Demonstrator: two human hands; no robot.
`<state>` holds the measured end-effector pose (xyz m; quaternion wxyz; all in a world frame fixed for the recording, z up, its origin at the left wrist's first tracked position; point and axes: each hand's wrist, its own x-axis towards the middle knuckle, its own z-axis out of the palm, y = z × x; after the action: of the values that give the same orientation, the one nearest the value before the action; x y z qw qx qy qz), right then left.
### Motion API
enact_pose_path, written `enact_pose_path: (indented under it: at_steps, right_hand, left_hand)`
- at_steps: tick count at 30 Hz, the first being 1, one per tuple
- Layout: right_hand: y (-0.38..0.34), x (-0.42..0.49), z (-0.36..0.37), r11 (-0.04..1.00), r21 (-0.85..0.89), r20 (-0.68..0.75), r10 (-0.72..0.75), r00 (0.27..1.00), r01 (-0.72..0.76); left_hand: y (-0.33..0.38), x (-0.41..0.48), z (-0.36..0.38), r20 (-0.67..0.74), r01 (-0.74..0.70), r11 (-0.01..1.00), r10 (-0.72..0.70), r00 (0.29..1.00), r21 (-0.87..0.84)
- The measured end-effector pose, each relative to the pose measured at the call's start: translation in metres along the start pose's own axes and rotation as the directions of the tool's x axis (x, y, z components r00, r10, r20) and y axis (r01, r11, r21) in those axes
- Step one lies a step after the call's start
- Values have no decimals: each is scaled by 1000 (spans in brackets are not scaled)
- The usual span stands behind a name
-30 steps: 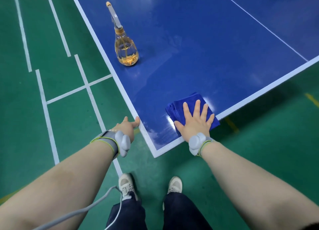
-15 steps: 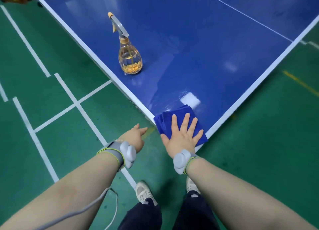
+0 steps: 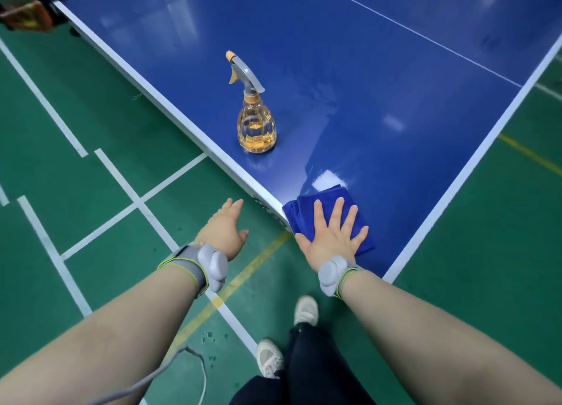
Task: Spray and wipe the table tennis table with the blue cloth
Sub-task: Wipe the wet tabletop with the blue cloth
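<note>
— Step in hand?
— Wiping, apparently. Glossy table point(image 3: 380, 85) across upper frame; spray bottle point(image 3: 256, 124) upright at centre, apart from both hands.
— And the grip?
— Folded blue cloth point(image 3: 304, 213) at near corner, lower centre, pressed flat under right hand point(image 3: 331, 237), fingers straight, spread. Empty left hand point(image 3: 225, 231) relaxed, just left of corner, off the table.
— Next?
— Likely pushing cloth up-frame, skirting bottle.

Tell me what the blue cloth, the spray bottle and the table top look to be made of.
Blue cloth: soft napped fabric, likely microfibre; fuzzy matte surface, folded layers. Spray bottle: clear amber-tinted plastic body, probably, liquid visible through it; opaque grey and orange plastic head. Table top: rigid board with glossy blue coating, mirroring lights; core cannot be told.
</note>
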<state>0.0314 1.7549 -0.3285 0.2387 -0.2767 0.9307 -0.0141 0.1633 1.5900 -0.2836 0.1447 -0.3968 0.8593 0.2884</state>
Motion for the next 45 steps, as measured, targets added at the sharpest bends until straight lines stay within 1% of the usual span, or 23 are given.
enact_pose_path:
  at_steps: [3, 6, 11, 15, 20, 22, 25, 28, 30, 33, 35, 36, 38, 39, 40, 42, 45]
  right_hand:
    - [-9, 11, -4, 1000, -12, 3, -26, 1000, 26]
    - [-20, 25, -8, 1000, -10, 7, -19, 1000, 19]
    - [-40, 60, -21, 998, 39, 7, 58, 998, -58]
    - [-51, 95, -36, 994, 50, -10, 100, 995, -99]
    - [-62, 137, -54, 989, 57, -7, 137, 991, -136]
    - [-67, 152, -60, 986, 68, -7, 155, 988, -155]
    - [-75, 168, -68, 979, 81, -3, 186, 983, -185]
    - [-82, 180, -71, 969, 96, -4, 230, 973, -229]
    - [-87, 186, -74, 958, 110, -3, 265, 964, -263]
    - [-96, 193, -75, 935, 133, -15, 335, 942, -330]
    - [-104, 196, -75, 901, 169, -26, 409, 912, -399]
    - [-103, 196, -75, 901, 164, -27, 412, 911, -402]
    - [-109, 200, -76, 871, 194, -32, 466, 884, -452]
    - [-122, 201, -73, 828, 237, -28, 529, 848, -509]
    - [-122, 201, -75, 821, 243, -28, 539, 842, -517]
    - [-139, 198, -70, 757, 286, -23, 618, 786, -587]
    - [-162, 189, -61, 680, 351, -31, 696, 717, -644]
  left_hand:
    - [4, 16, -12, -39, -18, 998, 16, 999, -63]
    - [10, 35, -27, -108, -45, 992, 32, 994, -118]
    - [26, 80, -61, -214, -56, 974, 7, 977, -220]
    - [40, 122, -88, -250, -112, 956, 42, 967, -273]
    - [45, 159, -103, -183, -108, 941, 51, 982, -321]
    - [44, 171, -106, -169, -156, 932, 105, 980, -326]
    - [41, 186, -112, -97, -184, 910, 159, 982, -370]
    - [37, 199, -123, -52, -254, 885, 254, 966, -390]
    - [35, 213, -133, -26, -279, 868, 295, 955, -412]
    - [32, 236, -155, 5, -315, 861, 346, 938, -399]
    - [28, 259, -169, 55, -374, 851, 422, 905, -368]
    - [25, 263, -171, 56, -376, 841, 429, 901, -389]
    - [24, 278, -182, 86, -391, 829, 458, 885, -400]
    - [20, 289, -192, 130, -424, 824, 499, 857, -375]
    - [19, 293, -191, 124, -422, 814, 504, 855, -398]
    - [12, 312, -197, 157, -450, 796, 546, 823, -405]
    - [6, 326, -205, 180, -481, 806, 560, 809, -345]
